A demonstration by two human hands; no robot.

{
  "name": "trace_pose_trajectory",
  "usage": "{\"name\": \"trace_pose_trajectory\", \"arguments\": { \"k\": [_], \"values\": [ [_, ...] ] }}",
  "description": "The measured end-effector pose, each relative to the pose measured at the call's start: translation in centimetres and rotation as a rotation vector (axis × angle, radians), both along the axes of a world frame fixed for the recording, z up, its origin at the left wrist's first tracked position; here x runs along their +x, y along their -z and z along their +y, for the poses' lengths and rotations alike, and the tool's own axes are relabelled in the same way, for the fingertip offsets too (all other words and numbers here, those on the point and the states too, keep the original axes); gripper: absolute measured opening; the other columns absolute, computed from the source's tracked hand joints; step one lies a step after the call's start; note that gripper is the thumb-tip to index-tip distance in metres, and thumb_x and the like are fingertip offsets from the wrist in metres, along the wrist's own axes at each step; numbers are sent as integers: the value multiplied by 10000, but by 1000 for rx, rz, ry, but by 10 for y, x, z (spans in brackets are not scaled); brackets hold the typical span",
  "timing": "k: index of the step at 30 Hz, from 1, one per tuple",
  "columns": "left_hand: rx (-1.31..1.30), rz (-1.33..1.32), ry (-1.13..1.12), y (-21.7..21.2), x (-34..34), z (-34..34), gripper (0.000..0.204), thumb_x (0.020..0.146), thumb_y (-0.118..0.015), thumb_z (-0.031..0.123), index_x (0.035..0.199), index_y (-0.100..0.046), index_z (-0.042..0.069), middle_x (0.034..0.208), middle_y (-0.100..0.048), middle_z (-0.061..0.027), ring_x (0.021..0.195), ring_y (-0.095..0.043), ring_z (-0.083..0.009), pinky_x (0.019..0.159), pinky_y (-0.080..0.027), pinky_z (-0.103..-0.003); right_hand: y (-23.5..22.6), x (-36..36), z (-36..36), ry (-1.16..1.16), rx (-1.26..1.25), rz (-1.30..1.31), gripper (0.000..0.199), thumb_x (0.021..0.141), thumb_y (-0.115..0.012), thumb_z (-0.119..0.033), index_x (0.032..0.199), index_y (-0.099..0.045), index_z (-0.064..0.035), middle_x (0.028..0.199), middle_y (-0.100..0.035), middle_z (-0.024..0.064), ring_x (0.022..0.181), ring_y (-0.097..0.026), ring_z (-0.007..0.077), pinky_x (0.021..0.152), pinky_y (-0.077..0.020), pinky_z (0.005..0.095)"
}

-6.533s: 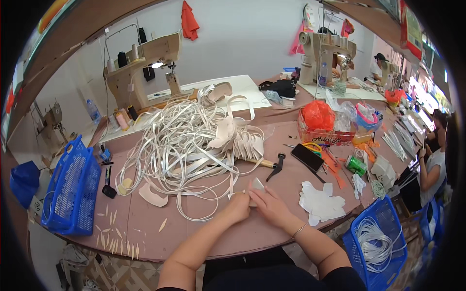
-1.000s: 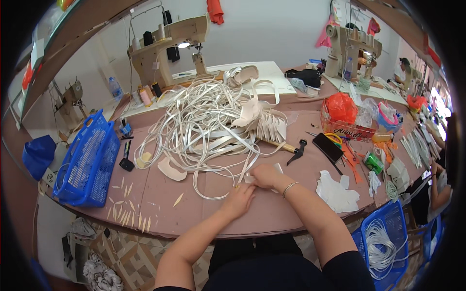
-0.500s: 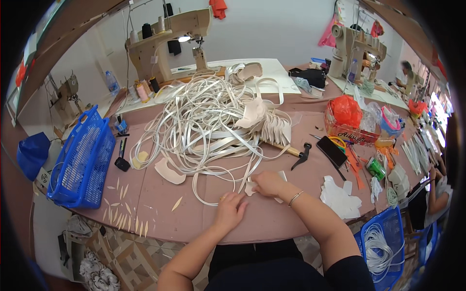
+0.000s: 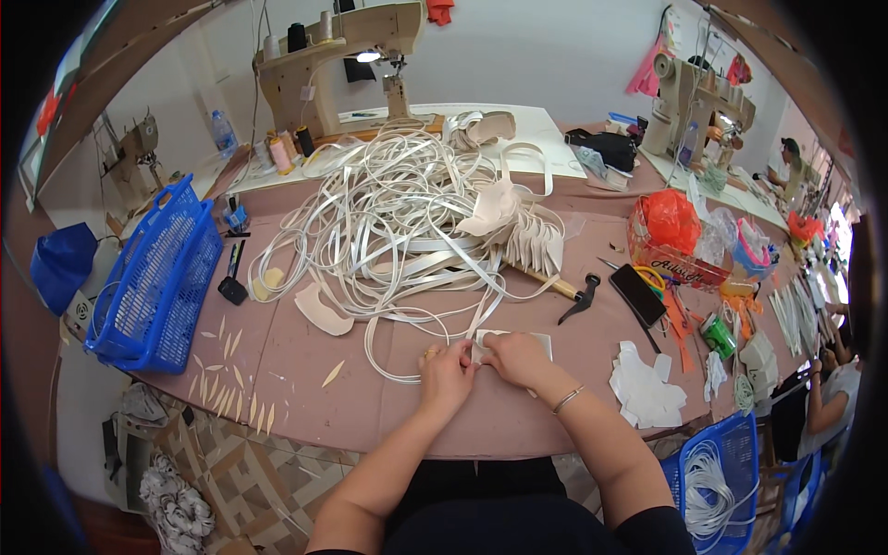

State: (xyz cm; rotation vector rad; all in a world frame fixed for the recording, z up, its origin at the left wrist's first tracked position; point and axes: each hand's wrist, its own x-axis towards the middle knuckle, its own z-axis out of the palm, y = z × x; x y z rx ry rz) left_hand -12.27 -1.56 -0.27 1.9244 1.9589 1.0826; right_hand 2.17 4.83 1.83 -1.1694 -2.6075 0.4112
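Observation:
My left hand (image 4: 448, 381) is closed, its thumb and fingers pinching near the end of a cream strap (image 4: 479, 313) that runs down from the large heap of straps (image 4: 388, 217). Close against it, my right hand (image 4: 520, 359) has its fingertips pressed together on a small cream piece, mostly hidden by the fingers. Under the right hand lies a flat pale board (image 4: 541, 344). A curved cream cut piece (image 4: 322, 310) rests left of the hands. Beyond them, a row of cream pieces (image 4: 536, 242) leans against the heap, above a hammer (image 4: 579, 298) with a wooden handle.
Blue baskets (image 4: 153, 287) stand at the left edge, near several small leaf-shaped scraps (image 4: 231, 370). To the right lie a black phone (image 4: 638, 294), white cut sheets (image 4: 646, 384), a green can (image 4: 717, 336) and a box with red plastic (image 4: 666, 222). Sewing machines (image 4: 342, 65) stand behind.
My left hand has moved right and up from lying on the table, and its fingers have closed beside the right fingertips. More of the pale board shows. The view has shifted slightly.

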Motion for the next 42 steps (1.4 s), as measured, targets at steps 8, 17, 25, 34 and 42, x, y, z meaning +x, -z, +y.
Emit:
{"name": "trace_pose_trajectory", "arguments": {
  "k": [8,17,25,34,42],
  "values": [
    [172,-40,83,13,-6,-8,131,645,-683,76,761,-622,72,693,-600,-30,781,-520,-240,730,-373,-378,-9,10,3,-145,-90,-82,191,736,-637,-264,829,-569,-112,766,-622,122,755,-595,328,653,-458,435],
    [-109,79,-16,0,-2,1,90,676,-632,159,700,-616,73,734,-609,-97,842,-530,-278,752,-360,-398,-10,-5,5,63,-135,-145,261,759,-625,-237,893,-559,-23,823,-616,193,812,-592,353,714,-465,424],
    [-335,239,24,-22,-5,14,173,671,-656,191,781,-611,64,781,-609,-94,837,-542,-276,761,-400,-393,-22,-14,0,98,-162,-216,272,747,-635,-202,945,-574,-24,872,-619,186,846,-597,331,734,-476,409],
    [262,409,413,9,-17,-14,253,752,-582,123,997,-580,61,964,-549,-60,945,-503,-231,835,-363,-383,-19,-23,21,-51,-175,-393,266,738,-636,-209,930,-593,-30,905,-614,187,884,-585,341,757,-464,417],
    [129,417,390,-8,-1,-23,386,739,-613,259,1056,-557,46,1007,-528,-70,1048,-456,-235,898,-304,-418,-10,-20,34,-234,-143,-341,283,736,-630,-227,950,-588,-47,931,-611,161,899,-575,336,797,-446,405]
  ]
}}
